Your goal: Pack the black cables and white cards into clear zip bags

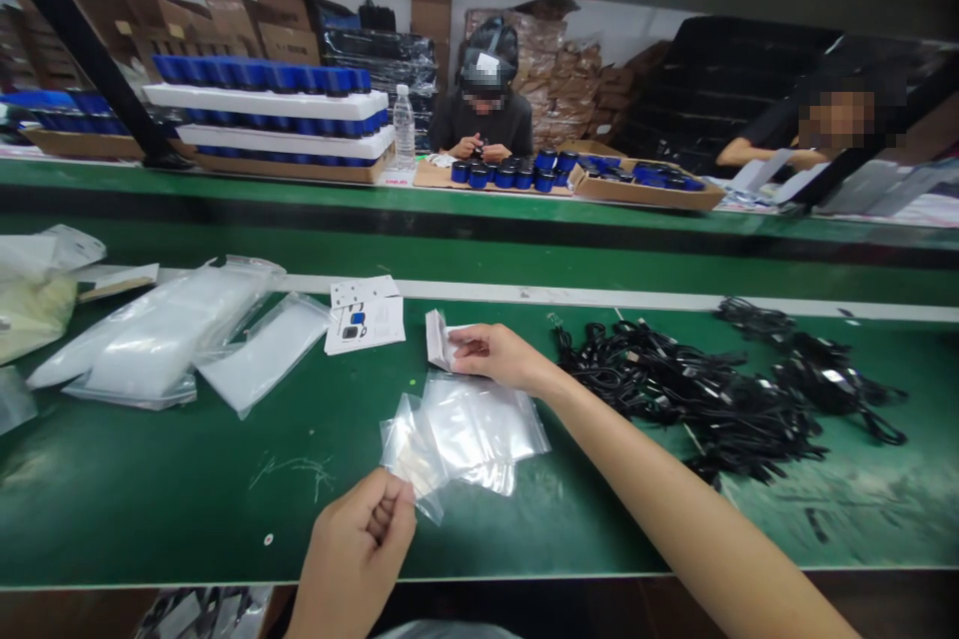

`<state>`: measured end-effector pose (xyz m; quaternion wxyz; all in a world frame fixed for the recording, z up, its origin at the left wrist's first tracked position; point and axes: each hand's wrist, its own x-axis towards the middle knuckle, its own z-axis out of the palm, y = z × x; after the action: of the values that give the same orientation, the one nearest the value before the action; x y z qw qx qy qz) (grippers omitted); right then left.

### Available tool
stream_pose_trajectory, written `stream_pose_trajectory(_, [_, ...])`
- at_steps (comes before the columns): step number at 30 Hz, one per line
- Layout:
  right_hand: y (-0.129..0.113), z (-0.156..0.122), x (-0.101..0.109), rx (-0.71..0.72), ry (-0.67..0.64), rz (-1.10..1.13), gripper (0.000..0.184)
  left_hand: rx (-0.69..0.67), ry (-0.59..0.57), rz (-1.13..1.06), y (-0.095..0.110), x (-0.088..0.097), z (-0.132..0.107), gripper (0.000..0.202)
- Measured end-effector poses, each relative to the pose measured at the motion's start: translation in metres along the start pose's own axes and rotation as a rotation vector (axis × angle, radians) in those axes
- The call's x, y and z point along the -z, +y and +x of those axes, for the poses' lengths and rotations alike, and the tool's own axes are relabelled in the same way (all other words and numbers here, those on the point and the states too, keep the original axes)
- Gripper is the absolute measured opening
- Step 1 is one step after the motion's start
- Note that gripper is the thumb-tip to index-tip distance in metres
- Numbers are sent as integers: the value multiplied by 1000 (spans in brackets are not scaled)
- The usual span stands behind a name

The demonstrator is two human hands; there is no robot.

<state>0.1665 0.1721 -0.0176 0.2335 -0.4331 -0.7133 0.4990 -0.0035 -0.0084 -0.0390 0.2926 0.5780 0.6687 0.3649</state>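
My left hand (358, 537) sits at the near edge of the green work mat, its curled fingers pinching the corner of a clear zip bag (411, 449). My right hand (495, 356) reaches across the mat and grips a small stack of white paper cards (439, 340) at their edge. Under and beside the held bag lie more clear zip bags (486, 427) in a loose overlapping heap. A printed white instruction sheet (365, 316) lies beyond them, and a tangled pile of black cables (696, 399) lies to the right of my right hand.
Stacks of clear plastic bags (165, 339) lie on the mat to the left. A raised green shelf (479, 220) runs behind it. Across that shelf, a co-worker (483, 125) handles something among trays of blue-capped jars (509, 175), and another person (794, 145) sits at right.
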Motion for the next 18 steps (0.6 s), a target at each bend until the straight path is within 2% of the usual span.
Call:
stream_pose_trajectory(2, [1,-1,0,0,18,13,31,18,-9,4,-1,0,0,32])
stream_pose_trajectory(4, [3,-3,-2,6,42,14,31,30,-12,5,-3,-1,0,31])
stream_pose_trajectory(8, [4,-5,-12,29,127,-31,66,46,-30,9,-7,-1,1,31])
stream_pose_trajectory(10, [4,-5,-17,42,174,-64,75,52,-43,8,-10,-1,2,31])
stream_pose_trajectory(18, [9,-2,-18,73,198,-61,68,85,-57,-28,-10,0,4,30])
